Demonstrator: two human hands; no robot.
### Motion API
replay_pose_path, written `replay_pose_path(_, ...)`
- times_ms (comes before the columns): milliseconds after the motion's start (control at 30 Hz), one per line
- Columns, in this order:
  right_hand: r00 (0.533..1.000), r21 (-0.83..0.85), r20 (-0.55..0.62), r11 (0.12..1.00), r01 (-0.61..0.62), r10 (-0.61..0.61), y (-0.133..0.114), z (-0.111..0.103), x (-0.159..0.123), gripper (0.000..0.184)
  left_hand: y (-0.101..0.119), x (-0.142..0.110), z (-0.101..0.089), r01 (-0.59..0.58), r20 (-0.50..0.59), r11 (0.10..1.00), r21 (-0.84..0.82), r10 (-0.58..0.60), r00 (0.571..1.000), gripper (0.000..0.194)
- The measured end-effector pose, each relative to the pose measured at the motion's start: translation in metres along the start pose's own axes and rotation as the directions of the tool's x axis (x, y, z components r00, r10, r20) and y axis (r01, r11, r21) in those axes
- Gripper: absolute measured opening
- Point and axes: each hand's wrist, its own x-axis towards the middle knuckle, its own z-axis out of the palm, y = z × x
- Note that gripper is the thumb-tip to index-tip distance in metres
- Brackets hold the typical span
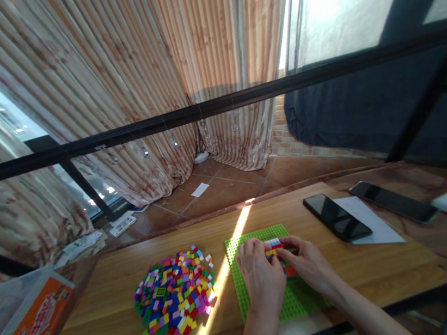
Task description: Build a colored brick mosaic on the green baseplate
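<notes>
A green studded baseplate (249,234) lies on the wooden table. On it stands a small build of toy bricks (273,244) in white, red, yellow, blue and orange, partly covered by my fingers. My left hand (261,272) is closed against the left side of the build, its fingertips curled out of sight. From the right, my right hand (308,262) grips the build with thumb and fingers bent around its edge. Whether a loose brick is between the fingers cannot be made out. Left of the plate is a heap of loose, many-coloured toy bricks (177,289).
A black phone (335,216) rests partly on white paper (379,226) at the right, with another dark phone (392,200) beyond it. A clear plastic box (25,320) with an orange label stands at the left. A black rail (215,105) runs behind the table.
</notes>
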Motion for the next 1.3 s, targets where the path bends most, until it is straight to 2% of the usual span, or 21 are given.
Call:
replay_pose_path(433, 0.997, -0.004, 0.053, 0.998, -0.058, 0.058, 0.005, 0.003, 0.002, 0.033, -0.001, -0.004, -0.001, 0.004, 0.022, 0.994, -0.108, -0.001, 1.0, 0.017)
replay_pose_path(633, 0.994, 0.029, 0.107, 0.999, -0.035, 0.032, 0.011, -0.001, 0.001, 0.039, -0.005, -0.007, -0.015, 0.057, 0.002, 0.985, -0.164, -0.057, 0.998, 0.027)
replay_pose_path(767, 0.994, -0.005, 0.083, 0.998, -0.065, 0.065, 0.02, -0.006, 0.005, 0.045, -0.015, -0.005, -0.028, 0.124, -0.014, 0.985, -0.118, -0.126, 0.992, 0.025)
replay_pose_path(900, 0.997, -0.129, 0.059, 0.991, -0.044, 0.052, 0.024, -0.01, 0.009, 0.047, -0.034, -0.001, -0.043, 0.171, -0.065, 0.985, -0.024, -0.172, 0.983, 0.024)
replay_pose_path(1033, 0.998, -0.214, 0.024, 0.975, -0.052, 0.058, 0.023, -0.013, 0.009, 0.05, -0.065, 0.004, -0.071, 0.28, -0.157, 0.957, 0.071, -0.266, 0.951, 0.023)
replay_pose_path(1200, 0.996, -0.226, 0.032, 0.971, -0.072, 0.081, 0.021, -0.014, 0.007, 0.054, -0.108, 0.01, -0.114, 0.38, -0.159, 0.886, 0.267, -0.348, 0.924, 0.025)
replay_pose_path(1300, 0.998, -0.247, 0.02, 0.967, -0.059, 0.066, 0.019, -0.013, 0.006, 0.052, -0.123, 0.011, -0.126, 0.345, -0.156, 0.877, 0.335, -0.31, 0.938, 0.027)
